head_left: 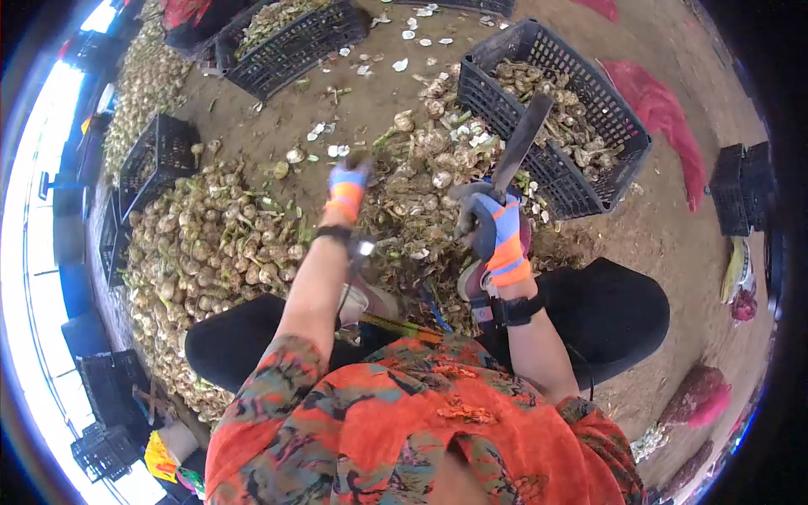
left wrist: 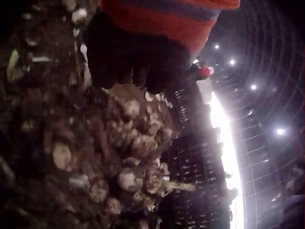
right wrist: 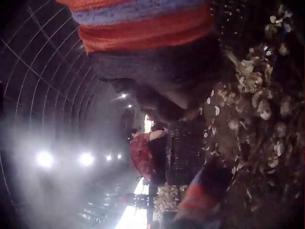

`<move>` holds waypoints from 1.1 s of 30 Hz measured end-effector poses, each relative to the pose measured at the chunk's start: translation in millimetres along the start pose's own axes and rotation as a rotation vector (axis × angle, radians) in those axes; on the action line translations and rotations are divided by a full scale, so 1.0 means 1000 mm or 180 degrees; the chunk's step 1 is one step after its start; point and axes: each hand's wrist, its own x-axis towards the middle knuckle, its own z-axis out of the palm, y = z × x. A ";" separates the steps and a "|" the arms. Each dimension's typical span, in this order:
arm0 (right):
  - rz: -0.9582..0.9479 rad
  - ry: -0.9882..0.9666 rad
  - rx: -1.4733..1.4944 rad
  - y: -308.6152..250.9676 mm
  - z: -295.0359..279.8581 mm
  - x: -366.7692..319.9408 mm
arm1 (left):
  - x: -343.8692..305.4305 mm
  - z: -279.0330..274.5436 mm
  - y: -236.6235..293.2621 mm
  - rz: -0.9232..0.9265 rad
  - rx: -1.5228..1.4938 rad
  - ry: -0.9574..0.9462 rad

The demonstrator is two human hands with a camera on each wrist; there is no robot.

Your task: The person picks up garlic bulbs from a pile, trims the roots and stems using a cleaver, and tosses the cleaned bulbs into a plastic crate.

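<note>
Garlic bulbs (head_left: pixel 202 244) lie in a big heap on the floor (head_left: pixel 673 286), on the left side of you; more are between your feet and the black crate (head_left: pixel 566 185), and inside this crate too. Your hands are apart from each other. The R hand (head_left: pixel 502 237) grips a knife (head_left: pixel 523 139), fingers curled round its handle, blade pointing up and away, in front of the crate wall. The L hand (head_left: pixel 345 192) is over the floor betw. the heap and the nearer bulbs; its fingers are blurred, so I cannot tell if it holds smth.

Each bulb is prob. light and quite firm, but the outer skin looks dry and papery, so it may slip or peel under the glove, esp. w/ soil on it. Take one bulb by its round body, thumb against fingers, approx. at the widest part. The stalk looks stiffer but thin, and it could bend or snap, so don't lift by it only. Squeeze moderately: too hard can bruise the cloves. Keep L fingertips away from the blade, pls.
</note>
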 end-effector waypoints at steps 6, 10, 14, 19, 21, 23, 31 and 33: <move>0.0115 0.0378 -0.0322 -0.011 0.004 -0.012 | -0.007 0.084 -0.005 0.0062 0.3164 -0.0647; -0.0287 0.0355 0.0300 0.057 -0.031 0.023 | -0.008 0.068 0.002 0.0514 0.0596 -0.0575; -0.0144 0.0549 -0.0181 0.010 0.008 0.005 | -0.016 0.043 0.014 0.0223 -0.2322 -0.0491; -0.0446 0.0565 -0.0138 0.018 -0.005 0.008 | -0.012 0.029 0.034 -0.1033 -0.1971 -0.0280; -0.0426 0.0643 0.0109 -0.002 0.005 -0.003 | -0.023 0.048 0.086 0.0760 -0.0870 -0.0618; -0.0952 0.0523 -0.0291 -0.010 0.001 -0.006 | 0.004 0.060 0.079 0.1839 -0.1194 -0.1224; -0.0951 0.0628 0.0135 -0.071 0.017 -0.045 | 0.047 0.067 -0.108 0.0359 0.2874 -0.1236; -0.0870 0.0604 -0.0164 -0.062 0.007 -0.042 | 0.037 0.053 -0.075 -0.0435 0.2394 -0.1819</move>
